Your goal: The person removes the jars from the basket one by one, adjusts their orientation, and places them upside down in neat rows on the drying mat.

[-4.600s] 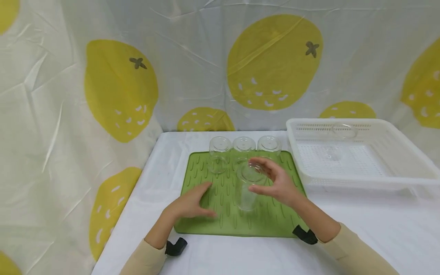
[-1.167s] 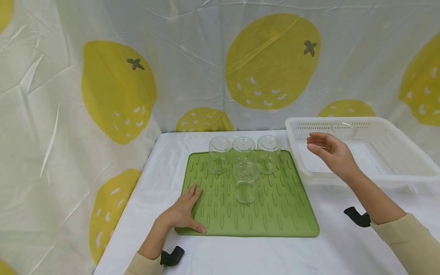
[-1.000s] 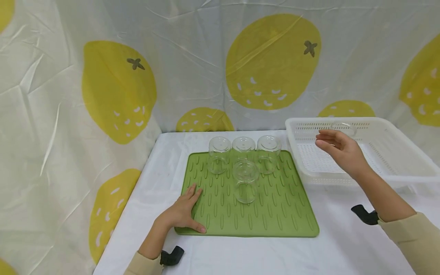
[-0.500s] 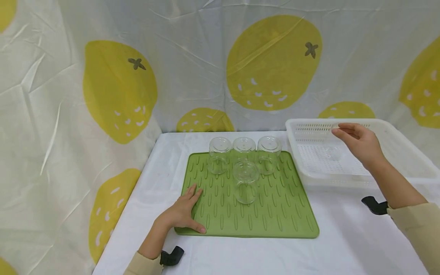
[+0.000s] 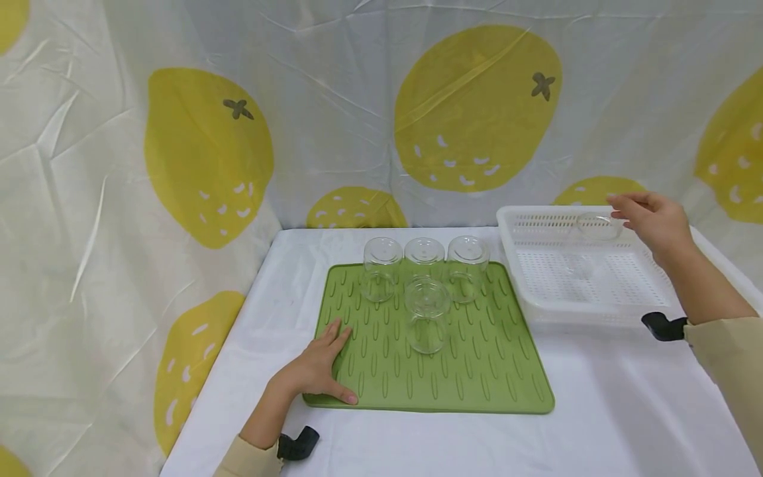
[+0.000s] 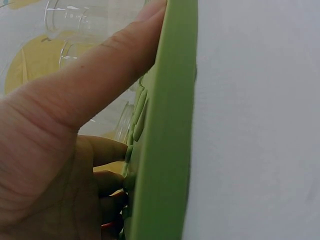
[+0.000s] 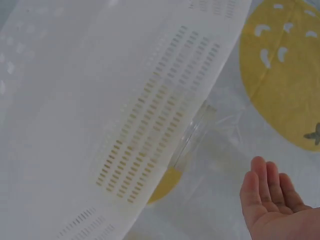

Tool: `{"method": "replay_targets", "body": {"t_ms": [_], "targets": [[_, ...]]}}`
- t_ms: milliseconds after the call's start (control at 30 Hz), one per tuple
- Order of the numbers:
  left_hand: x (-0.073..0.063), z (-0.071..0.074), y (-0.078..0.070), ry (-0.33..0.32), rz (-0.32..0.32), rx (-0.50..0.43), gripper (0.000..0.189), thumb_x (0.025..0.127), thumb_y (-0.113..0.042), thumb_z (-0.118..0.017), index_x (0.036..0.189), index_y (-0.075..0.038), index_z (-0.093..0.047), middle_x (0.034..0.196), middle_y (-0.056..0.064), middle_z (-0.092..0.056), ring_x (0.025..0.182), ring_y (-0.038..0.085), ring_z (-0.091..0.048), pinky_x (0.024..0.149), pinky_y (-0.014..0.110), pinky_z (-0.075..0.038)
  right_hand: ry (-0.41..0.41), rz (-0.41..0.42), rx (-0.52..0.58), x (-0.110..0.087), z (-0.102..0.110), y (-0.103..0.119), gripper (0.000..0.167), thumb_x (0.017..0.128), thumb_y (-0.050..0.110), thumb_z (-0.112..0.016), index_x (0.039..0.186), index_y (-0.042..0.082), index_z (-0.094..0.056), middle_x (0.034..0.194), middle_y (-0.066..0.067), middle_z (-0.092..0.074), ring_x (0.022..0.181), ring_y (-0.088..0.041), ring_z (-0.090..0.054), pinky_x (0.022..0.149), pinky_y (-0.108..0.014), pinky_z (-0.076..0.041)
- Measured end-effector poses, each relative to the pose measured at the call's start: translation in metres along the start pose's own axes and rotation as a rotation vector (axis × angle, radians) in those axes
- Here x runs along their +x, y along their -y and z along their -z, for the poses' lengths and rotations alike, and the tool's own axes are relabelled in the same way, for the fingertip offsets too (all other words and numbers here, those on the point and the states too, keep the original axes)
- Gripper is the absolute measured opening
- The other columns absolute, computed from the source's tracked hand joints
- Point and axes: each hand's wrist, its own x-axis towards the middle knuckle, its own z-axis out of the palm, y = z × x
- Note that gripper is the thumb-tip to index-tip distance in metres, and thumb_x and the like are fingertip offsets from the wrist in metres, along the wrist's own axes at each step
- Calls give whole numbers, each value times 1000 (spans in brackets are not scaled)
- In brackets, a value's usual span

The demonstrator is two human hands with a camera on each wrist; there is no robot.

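My left hand (image 5: 316, 364) rests with spread fingers on the front left corner of a green drying mat (image 5: 477, 364); in the left wrist view its thumb (image 6: 100, 75) lies along the mat's edge. Upside down at the back of the mat stand three clear glasses (image 5: 381, 268), with one more glass (image 5: 426, 318) in front of the middle one. My right hand (image 5: 652, 222) hovers over the white plastic basket (image 5: 536, 311), holding nothing. Just left of its fingertips is the rim of a glass (image 5: 598, 226) inside the basket. Straight fingers show on the right hand (image 7: 272, 205) in the right wrist view.
The basket stands right of the mat on a table with a white cloth (image 5: 405, 440). A curtain (image 5: 334, 86) printed with yellow lemons hangs behind and to the left. Black cameras (image 5: 298, 444) sit at both wrists.
Earlier, my right hand was at the front glass on the mat; since then it has moved right and up over the basket. The left hand has come down onto the mat's corner.
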Motion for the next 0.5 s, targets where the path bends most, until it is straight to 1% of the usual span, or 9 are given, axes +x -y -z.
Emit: {"method": "replay_targets", "body": {"t_ms": [33,67,100,167,233,267,333,400,500], "targets": [[0,0,0,0,-1,1,127,58,-52,-90,154,-1,-24,161,22,-5,147,36,-4,112,59,-20,-4,-1,-6,3,1,-1,30,94,50,-58,109,25,-55,85,28,-54,79,8,-52,71,-9,-42],[0,1,0,0,-3,1,127,58,-52,-90,154,-1,-24,161,22,-5,147,36,-4,112,59,-19,-5,-9,-20,6,2,-1,32,93,52,-57,110,24,-55,87,25,-54,81,5,-52,70,-10,-41],[0,1,-1,0,-3,2,127,58,-52,-90,154,-1,-24,161,22,-5,147,36,-4,113,59,-19,-5,-15,-40,9,3,-2,37,93,53,-57,112,22,-55,90,22,-54,84,1,-52,73,-14,-42],[0,1,-1,2,-5,5,127,59,-52,-90,154,-1,-23,160,22,-5,147,36,-4,113,58,-19,-4,-33,-91,14,3,-4,49,92,58,-54,121,18,-53,100,12,-54,94,-12,-51,83,-26,-43],[0,1,-1,4,-4,3,127,59,-52,-90,154,-1,-23,160,22,-5,147,36,-4,113,59,-19,-2,-47,-136,18,2,-5,67,91,62,-52,133,9,-49,116,-5,-51,107,-27,-47,91,-43,-42],[0,0,0,5,-4,4,127,59,-52,-90,154,-1,-23,160,22,-5,147,36,-4,113,59,-19,1,-57,-151,20,2,-6,76,90,64,-51,138,5,-45,124,-13,-47,112,-34,-43,93,-51,-39],[0,0,-1,5,-3,2,127,59,-53,-90,154,0,-23,160,22,-5,147,36,-4,112,59,-20,1,-71,-165,23,2,-7,90,89,65,-49,145,-4,-36,137,-25,-37,121,-45,-36,98,-61,-33],[0,-1,-1,3,-2,-1,128,59,-53,-90,154,-1,-23,160,22,-5,147,36,-4,112,59,-20,3,-86,-166,26,1,-8,97,89,66,-48,147,-9,-29,144,-32,-28,127,-50,-30,101,-64,-30],[0,-1,-1,2,-3,-6,128,58,-53,-90,154,-1,-23,160,22,-5,147,36,-4,112,60,-19,8,-115,-157,30,1,-8,101,88,67,-49,149,-10,-23,150,-33,-22,130,-52,-26,104,-65,-27]]}}
